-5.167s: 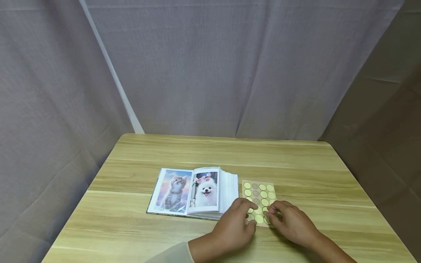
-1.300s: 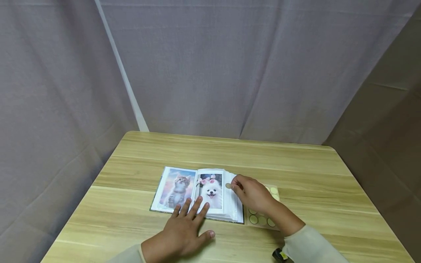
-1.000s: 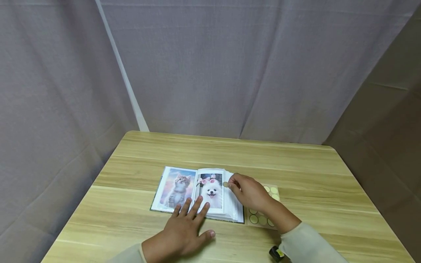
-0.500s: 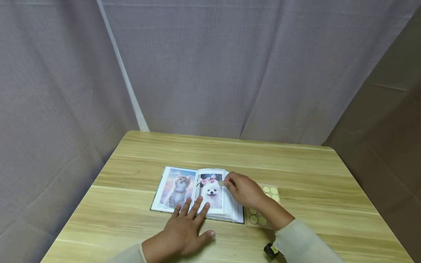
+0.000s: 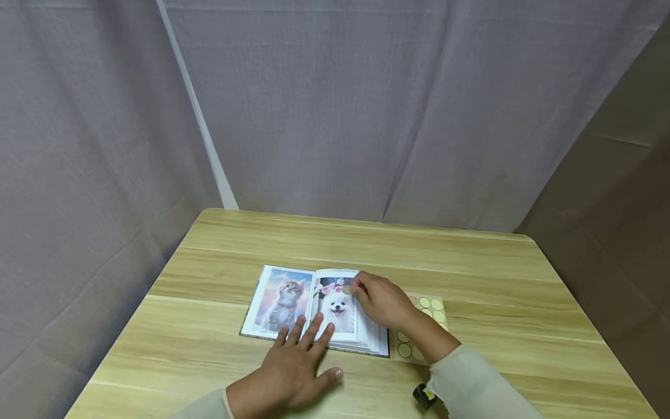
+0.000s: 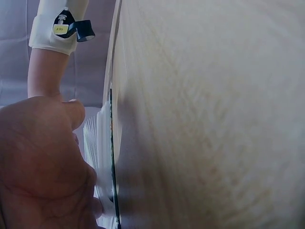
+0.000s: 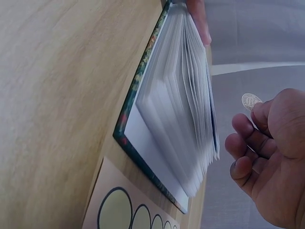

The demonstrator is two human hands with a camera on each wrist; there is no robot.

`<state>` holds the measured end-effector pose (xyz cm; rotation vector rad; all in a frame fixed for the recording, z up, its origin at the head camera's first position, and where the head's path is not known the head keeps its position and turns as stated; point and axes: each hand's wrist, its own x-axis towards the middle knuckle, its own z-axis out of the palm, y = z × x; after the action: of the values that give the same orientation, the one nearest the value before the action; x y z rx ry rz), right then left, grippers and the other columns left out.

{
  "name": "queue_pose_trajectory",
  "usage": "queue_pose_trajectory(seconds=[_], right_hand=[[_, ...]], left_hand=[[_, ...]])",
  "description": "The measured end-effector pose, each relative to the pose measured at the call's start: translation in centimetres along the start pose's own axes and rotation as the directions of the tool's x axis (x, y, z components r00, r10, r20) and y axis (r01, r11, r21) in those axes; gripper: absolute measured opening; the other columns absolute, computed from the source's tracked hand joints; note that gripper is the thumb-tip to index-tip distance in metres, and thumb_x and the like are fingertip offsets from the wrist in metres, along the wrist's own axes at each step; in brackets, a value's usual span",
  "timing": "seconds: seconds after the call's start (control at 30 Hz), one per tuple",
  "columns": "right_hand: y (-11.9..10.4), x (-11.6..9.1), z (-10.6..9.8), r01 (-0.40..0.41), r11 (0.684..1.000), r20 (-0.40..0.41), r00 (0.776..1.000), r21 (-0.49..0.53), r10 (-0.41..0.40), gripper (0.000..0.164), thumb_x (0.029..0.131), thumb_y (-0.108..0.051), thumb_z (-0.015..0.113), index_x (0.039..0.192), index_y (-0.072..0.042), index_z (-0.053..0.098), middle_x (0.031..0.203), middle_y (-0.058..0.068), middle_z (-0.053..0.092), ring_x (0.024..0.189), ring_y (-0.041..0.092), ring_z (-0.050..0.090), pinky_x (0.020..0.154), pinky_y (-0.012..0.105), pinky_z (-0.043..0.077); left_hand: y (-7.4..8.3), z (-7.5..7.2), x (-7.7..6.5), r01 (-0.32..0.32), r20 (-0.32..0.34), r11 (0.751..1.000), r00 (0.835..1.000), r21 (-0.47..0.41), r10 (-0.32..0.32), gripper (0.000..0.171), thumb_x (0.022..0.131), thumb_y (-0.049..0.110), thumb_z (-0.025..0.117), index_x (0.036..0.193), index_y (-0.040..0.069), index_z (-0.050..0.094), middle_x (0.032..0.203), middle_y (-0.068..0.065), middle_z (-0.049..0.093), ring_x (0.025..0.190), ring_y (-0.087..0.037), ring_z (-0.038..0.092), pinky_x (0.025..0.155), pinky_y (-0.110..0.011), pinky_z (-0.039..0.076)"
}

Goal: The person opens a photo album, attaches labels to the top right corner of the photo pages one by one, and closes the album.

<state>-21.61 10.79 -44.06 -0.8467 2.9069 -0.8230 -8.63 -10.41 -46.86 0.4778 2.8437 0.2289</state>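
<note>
A photo album [image 5: 298, 272] lies open on the table, a kitten picture [image 5: 288, 294] on its left page and a white dog picture [image 5: 337, 308] on its right. My left hand [image 5: 293, 369] spreads its fingers over the album's lower edge near the middle fold, thumb out to the right. Between thumb and forefinger my right hand [image 5: 384, 302] pinches a small round sticker [image 7: 251, 101], with printing visible on it in the right wrist view. In the head view the sticker overlaps the top right of the dog picture.
Right of the album lies a sheet of round yellow stickers [image 5: 437, 304], partly hidden under the right forearm. A black wrist device [image 5: 424, 396] hangs at the right cuff. Grey curtains [image 5: 314, 116] stand behind the wooden table [image 5: 209, 250].
Earlier both hands were at the sticker sheet. Since then the left hand has settled on the album, and the right has carried a sticker leftward over the dog picture.
</note>
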Motion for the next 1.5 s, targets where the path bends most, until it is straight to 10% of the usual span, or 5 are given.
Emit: queue_pose_trajectory(seconds=[1.5], right_hand=[[-1.8, 2.7, 1.4, 0.044, 0.999, 0.057, 0.997, 0.022, -0.045, 0.009, 0.107, -0.024, 0.056, 0.101, -0.019, 0.061, 0.078, -0.009, 0.057, 0.069, 0.011, 0.054, 0.063, 0.033, 0.047]], left_hand=[[-0.2, 0.2, 0.0, -0.009, -0.021, 1.0, 1.0, -0.01, 0.009, 0.084, 0.098, 0.077, 0.03, 0.165, 0.028, 0.02, 0.171, -0.003, 0.01, 0.154, -0.038, 0.011, 0.119, -0.063, 0.017]])
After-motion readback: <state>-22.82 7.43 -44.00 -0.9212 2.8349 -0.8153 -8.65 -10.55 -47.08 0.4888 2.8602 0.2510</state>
